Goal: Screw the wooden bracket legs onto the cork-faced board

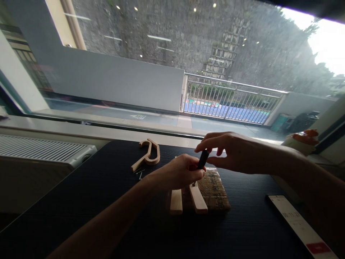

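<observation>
My left hand (180, 172) is curled shut around the lower part of a small black-handled tool (203, 158), which stands upright with its tip down among the wooden pieces. My right hand (231, 151) pinches the top of the same handle with thumb and forefinger. Below them, two flat wooden slats (198, 198) lie side by side against a woven mat-like block (215, 189) on the dark table (94, 201).
A curved wooden piece (148, 154) and a few small nails (140, 173) lie at the table's far edge. A phone (302, 225) with a lit screen rests at the right. A radiator (40, 149) stands at left below the window.
</observation>
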### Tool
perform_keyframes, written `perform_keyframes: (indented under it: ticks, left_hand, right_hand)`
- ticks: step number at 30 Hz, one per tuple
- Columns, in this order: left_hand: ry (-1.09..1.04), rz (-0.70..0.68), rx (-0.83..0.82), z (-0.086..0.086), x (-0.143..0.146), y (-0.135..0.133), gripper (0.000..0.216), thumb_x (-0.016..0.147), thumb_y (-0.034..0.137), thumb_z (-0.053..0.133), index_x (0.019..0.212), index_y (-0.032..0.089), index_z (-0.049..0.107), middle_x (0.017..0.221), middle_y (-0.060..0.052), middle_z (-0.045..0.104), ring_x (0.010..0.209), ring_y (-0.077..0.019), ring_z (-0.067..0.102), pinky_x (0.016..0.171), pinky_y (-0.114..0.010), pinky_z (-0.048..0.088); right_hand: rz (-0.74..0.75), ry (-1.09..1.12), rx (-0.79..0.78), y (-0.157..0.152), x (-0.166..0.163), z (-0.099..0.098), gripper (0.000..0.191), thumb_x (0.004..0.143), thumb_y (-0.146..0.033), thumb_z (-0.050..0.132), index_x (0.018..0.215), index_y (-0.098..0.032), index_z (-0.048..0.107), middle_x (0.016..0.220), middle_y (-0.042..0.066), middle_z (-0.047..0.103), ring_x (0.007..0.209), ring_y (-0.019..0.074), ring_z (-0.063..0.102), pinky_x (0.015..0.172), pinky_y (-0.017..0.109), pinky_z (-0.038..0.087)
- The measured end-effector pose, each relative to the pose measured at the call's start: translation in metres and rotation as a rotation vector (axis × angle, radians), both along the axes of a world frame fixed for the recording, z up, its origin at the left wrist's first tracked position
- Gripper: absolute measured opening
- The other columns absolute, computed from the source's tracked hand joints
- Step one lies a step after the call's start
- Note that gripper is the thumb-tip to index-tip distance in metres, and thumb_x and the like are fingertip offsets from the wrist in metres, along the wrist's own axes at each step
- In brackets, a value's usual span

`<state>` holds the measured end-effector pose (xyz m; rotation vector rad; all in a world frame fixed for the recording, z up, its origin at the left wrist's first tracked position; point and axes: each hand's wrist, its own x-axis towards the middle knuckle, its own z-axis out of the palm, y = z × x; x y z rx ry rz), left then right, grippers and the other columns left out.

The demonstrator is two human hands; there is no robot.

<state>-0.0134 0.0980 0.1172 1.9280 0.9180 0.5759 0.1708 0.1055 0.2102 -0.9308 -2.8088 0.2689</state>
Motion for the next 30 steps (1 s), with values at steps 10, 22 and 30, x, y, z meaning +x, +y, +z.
perform_keyframes:
  ticks: [10,22,30]
  left_hand:
    - [-0.012,-0.001,-0.034,-0.0024,-0.0009,0.0002,0.027,0.084,0.037,0.05,0.096,0.017,0.065,0.079,-0.001,0.063,0.068,-0.0145,0.056,0.058,-0.026,0.042]
    - [-0.023,0.003,-0.057,-0.0037,0.0002,0.001,0.026,0.084,0.035,0.05,0.096,0.017,0.064,0.079,-0.002,0.064,0.068,-0.0143,0.057,0.058,-0.025,0.042]
    - [-0.005,-0.017,-0.019,-0.0035,-0.0006,0.0011,0.025,0.084,0.031,0.048,0.096,0.017,0.065,0.081,-0.002,0.064,0.07,-0.0145,0.057,0.061,-0.026,0.043]
  right_hand:
    - [-0.052,-0.061,0.016,0.0022,0.0012,-0.0015,0.025,0.084,-0.036,0.057,0.102,-0.024,0.068,0.078,0.0,0.067,0.062,0.0122,0.057,0.054,0.023,0.039]
    - [-0.079,-0.068,0.002,0.004,0.0017,-0.0027,0.027,0.085,-0.043,0.054,0.093,-0.022,0.069,0.066,-0.001,0.064,0.054,0.0106,0.052,0.048,0.022,0.035]
    - [-0.031,-0.067,0.011,0.0006,0.0003,-0.0013,0.019,0.085,-0.029,0.054,0.096,-0.024,0.069,0.078,-0.001,0.067,0.062,0.0108,0.056,0.055,0.022,0.039]
